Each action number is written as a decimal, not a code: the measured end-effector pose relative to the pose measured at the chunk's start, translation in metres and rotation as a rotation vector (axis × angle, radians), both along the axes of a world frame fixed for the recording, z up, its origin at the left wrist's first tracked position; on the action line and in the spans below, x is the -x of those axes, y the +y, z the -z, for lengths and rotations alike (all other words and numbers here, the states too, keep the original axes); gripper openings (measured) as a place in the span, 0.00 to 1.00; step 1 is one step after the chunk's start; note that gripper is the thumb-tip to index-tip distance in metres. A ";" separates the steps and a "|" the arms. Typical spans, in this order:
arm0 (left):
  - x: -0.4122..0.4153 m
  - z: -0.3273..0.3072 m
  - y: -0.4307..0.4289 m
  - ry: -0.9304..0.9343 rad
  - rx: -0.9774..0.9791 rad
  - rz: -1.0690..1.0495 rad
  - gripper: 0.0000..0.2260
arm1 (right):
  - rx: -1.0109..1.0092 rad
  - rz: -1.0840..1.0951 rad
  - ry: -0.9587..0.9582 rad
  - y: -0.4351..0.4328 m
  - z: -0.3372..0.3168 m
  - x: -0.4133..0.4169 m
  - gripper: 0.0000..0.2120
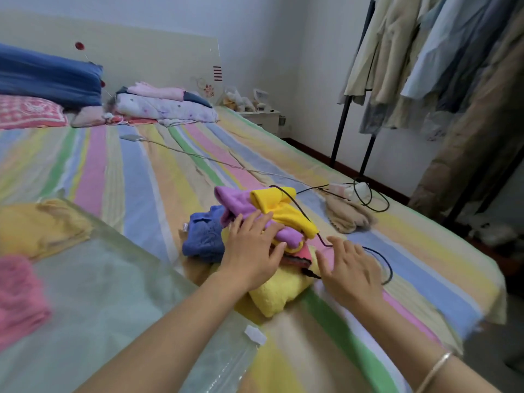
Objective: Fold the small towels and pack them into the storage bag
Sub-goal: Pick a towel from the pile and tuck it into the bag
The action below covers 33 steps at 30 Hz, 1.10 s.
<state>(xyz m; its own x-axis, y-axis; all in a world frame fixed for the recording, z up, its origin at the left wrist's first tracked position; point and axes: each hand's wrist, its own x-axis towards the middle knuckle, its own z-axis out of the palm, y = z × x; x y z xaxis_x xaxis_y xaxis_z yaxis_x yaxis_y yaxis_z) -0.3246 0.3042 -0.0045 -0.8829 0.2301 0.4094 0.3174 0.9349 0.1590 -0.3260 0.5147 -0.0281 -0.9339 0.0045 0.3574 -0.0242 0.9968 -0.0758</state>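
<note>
Bedroom w/ a bed (141,171) under a pastel striped sheet. Blue pillow (48,78), pink pillow (28,112) and a folded quilt (164,109) sit at the headboard end. Clothes rack (425,52) w/ hanging garments stands on the R side of the room.

Mid-bed, close to the person, is a loose pile of small towels:
- purple towel (241,202) on top
- bright yellow towel (279,207) draped over its R part
- blue towel (204,236) crumpled on the L side
- pale yellow towel (278,293) at the bottom front
- pink-red towel (303,255) sandwiched btw the purple and the pale yellow

Black cable (380,256) runs over the bright yellow towel, down the pile's R side, then loops on the sheet.

L hand (252,253) lies palm-down on the purple towel, fingers straight and spread, gripping nothing. R hand (351,268) is palm-down just R of the pile, fingers extended, also gripping nothing. It's motion-blurred, so can't tell if it touches the sheet. Silver bangle (433,370) on the R wrist.

Storage bag (113,279) is clear plastic, flat on the bed's near L, its edge just beside the pile. Seen through the film are a folded mustard towel (37,225) at the far corner and a folded pink towel (17,296) nearer; both look to be inside. White tab (255,334) at the bag's near edge.

Beige towel (348,217) lies alone, well apart to the R of the pile, beside a white power strip (348,190).
</note>
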 end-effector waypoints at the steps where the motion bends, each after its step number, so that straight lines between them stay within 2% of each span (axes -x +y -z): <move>1: 0.001 0.000 -0.002 0.003 -0.001 -0.017 0.26 | -0.053 0.038 -0.092 0.013 0.005 0.001 0.23; 4: 0.003 -0.004 -0.005 -0.001 -0.012 -0.033 0.23 | -0.068 0.132 -0.217 0.040 0.012 0.004 0.22; 9: 0.011 -0.016 0.005 0.025 -0.010 -0.061 0.18 | -0.043 0.057 -0.056 0.053 0.006 0.042 0.20; 12: 0.028 -0.027 0.007 -0.131 -0.052 -0.127 0.15 | -0.080 -0.003 -0.102 0.053 0.006 0.077 0.21; 15: 0.046 -0.025 -0.003 -0.308 -0.172 -0.150 0.13 | -0.229 0.003 -0.198 0.057 0.008 0.107 0.23; 17: 0.055 -0.019 -0.011 -0.364 -0.236 -0.135 0.14 | -0.418 0.023 -0.218 0.064 0.007 0.120 0.22; 20: 0.065 -0.008 -0.017 -0.357 -0.282 -0.126 0.17 | -0.690 0.030 -0.255 0.082 0.010 0.133 0.19; 22: 0.068 -0.003 -0.016 -0.322 -0.274 -0.121 0.23 | -0.720 -0.022 -0.254 0.093 0.015 0.141 0.17; 26: 0.070 -0.001 -0.011 -0.297 -0.230 -0.138 0.26 | -0.551 -0.093 -0.210 0.099 0.022 0.147 0.16; 29: 0.067 -0.002 -0.013 -0.309 -0.226 -0.135 0.27 | -0.251 -0.194 -0.081 0.094 0.019 0.141 0.14; 31: 0.063 -0.003 -0.015 -0.303 -0.260 -0.125 0.26 | -0.019 -0.259 0.070 0.085 0.010 0.129 0.09; 33: 0.055 -0.005 -0.013 -0.275 -0.254 -0.107 0.23 | 0.219 -0.230 0.188 0.070 -0.009 0.109 0.07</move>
